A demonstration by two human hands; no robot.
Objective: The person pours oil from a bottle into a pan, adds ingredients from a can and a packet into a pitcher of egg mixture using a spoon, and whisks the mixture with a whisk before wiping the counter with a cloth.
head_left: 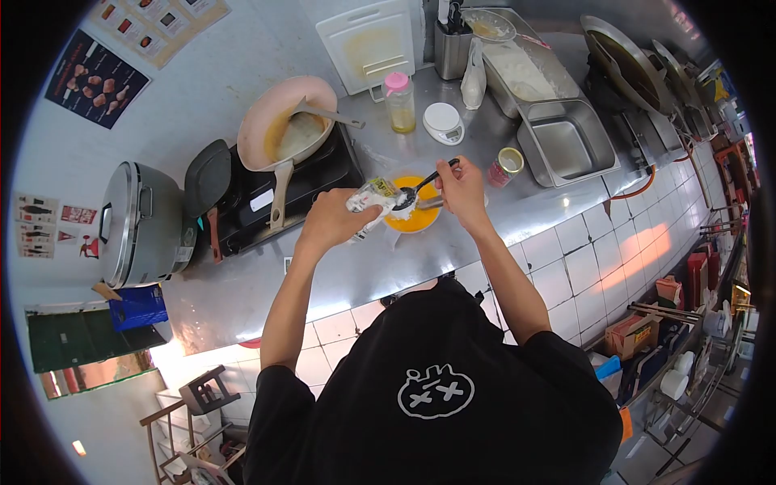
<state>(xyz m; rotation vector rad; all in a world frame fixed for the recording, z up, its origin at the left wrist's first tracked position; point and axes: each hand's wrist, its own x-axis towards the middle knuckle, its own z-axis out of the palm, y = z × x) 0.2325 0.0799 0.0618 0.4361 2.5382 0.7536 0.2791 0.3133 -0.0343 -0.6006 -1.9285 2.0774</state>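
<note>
My left hand (335, 218) grips a soft printed packet (373, 200), tilted over a bowl of orange-yellow liquid (418, 217). In my right hand (461, 190) is the handle of a black spoon (423, 184); its head, with white powder on it, is at the packet's mouth above the bowl. Another utensil's metal handle (431, 202) shows at the bowl's right side, near my right hand. Beyond the bowl stand a white digital scale (444, 121) and a pink-capped bottle (400, 103). An open can (506, 166) is to the right.
A pink pan (284, 121) with a ladle sits on the black stove (331, 166) at left, beside a large cooker (145, 218). Metal trays (568, 145), one holding white powder, are at right. A cutting board (368, 44) leans on the wall.
</note>
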